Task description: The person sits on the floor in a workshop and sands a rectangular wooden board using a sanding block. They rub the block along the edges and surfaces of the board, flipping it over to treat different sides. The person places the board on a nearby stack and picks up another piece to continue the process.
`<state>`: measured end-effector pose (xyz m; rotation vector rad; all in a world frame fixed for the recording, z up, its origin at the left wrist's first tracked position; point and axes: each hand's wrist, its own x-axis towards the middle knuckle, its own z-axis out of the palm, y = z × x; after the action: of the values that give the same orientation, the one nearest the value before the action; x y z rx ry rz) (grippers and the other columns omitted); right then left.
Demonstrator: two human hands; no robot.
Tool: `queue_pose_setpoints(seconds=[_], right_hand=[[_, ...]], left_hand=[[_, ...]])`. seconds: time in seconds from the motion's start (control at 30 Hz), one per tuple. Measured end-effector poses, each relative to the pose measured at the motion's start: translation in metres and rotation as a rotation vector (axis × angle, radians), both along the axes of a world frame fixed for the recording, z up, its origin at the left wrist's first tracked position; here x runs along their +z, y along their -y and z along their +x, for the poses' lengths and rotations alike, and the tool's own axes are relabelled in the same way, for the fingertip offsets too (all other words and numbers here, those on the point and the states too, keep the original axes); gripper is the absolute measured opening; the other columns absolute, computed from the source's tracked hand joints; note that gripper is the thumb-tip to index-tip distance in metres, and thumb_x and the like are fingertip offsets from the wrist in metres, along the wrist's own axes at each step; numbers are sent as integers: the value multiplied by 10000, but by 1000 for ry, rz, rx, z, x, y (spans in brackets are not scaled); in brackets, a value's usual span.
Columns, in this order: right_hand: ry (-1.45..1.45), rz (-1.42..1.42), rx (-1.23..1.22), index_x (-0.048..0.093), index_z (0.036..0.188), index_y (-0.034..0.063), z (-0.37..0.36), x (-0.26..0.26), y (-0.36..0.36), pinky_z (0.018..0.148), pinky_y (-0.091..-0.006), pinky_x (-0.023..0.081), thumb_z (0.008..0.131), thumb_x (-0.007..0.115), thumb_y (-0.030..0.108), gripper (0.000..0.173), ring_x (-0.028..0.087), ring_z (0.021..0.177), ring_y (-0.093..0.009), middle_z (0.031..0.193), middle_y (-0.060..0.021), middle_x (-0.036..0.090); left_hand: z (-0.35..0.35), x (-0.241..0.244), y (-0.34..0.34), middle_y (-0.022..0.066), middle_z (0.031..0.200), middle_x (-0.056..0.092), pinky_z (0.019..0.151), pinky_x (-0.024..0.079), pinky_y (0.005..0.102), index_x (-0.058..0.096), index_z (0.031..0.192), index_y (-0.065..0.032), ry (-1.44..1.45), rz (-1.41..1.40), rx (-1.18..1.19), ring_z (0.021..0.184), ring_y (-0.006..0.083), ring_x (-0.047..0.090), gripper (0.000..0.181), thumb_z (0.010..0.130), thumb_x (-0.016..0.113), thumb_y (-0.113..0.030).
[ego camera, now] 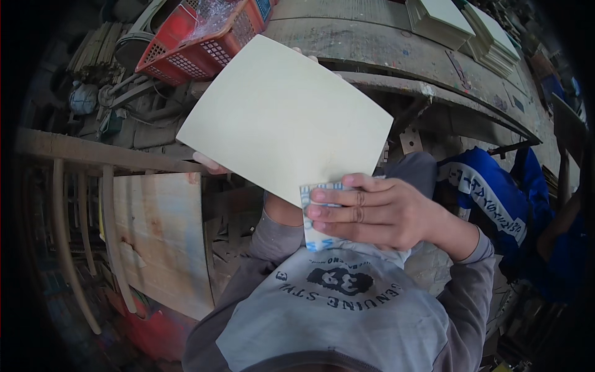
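Note:
A cream-coloured rectangular panel (288,116) with a smooth face is held up, tilted, in front of my body. My left hand (210,162) supports it from beneath. Only its thumb side shows at the panel's left edge, with fingertips past the far edge; the palm is hidden. Pressed flat under the fingers of my right hand (386,211) is a piece of sandpaper (312,235), its pale backing printed in blue. The sandpaper lies against the panel's near corner, partly overhanging towards my shirt.
A red plastic basket (186,60) holding clear plastic film stands beyond the panel. Stacks of similar panels (441,23) rest on the worn wooden table (372,37) ahead. Left stands a wooden rail frame (107,158) with a stained board (160,232). A person in blue clothing (492,195) is close at right.

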<state>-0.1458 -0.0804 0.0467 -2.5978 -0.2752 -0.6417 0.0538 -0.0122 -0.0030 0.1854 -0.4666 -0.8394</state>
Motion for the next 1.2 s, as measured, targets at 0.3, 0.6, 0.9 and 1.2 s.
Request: queue_pose_setpoints(seconds=[0.3, 0.6, 0.9, 1.2], right_hand=[[69, 72, -57, 613, 1309, 61, 7, 4, 14, 1143, -426, 352, 882, 582, 44, 428, 624, 1190, -281, 1369, -112, 605], [19, -24, -43, 625, 1281, 40, 5, -3, 18, 1057, -398, 430, 930, 525, 35, 365, 646, 1151, -239, 1317, -103, 642], [46, -181, -193, 647, 1216, 0, 0, 16, 27, 1043, -497, 440, 861, 557, -7, 366, 640, 1173, -250, 1244, -139, 673], [28, -212, -257, 615, 1260, -1, -3, 11, 45, 1073, -520, 381, 785, 620, -29, 476, 587, 1275, -263, 1294, -127, 655]], left_hand=[[14, 12, -12, 161, 1604, 220, 1191, 235, 442, 194, 1558, -66, 67, 7, 56, 1450, 299, 278, 820, 985, 303, -642], [8, 11, -13, 152, 1616, 201, 1204, 209, 436, 178, 1566, -71, 81, 26, 48, 1464, 298, 254, 818, 991, 282, -644], [11, 18, -12, 143, 1627, 181, 1218, 183, 429, 163, 1574, -77, 102, 31, 85, 1478, 297, 230, 816, 997, 262, -646], [13, 19, -15, 137, 1636, 166, 1228, 167, 427, 152, 1580, -82, 121, 27, 89, 1488, 298, 214, 819, 1000, 246, -653]])
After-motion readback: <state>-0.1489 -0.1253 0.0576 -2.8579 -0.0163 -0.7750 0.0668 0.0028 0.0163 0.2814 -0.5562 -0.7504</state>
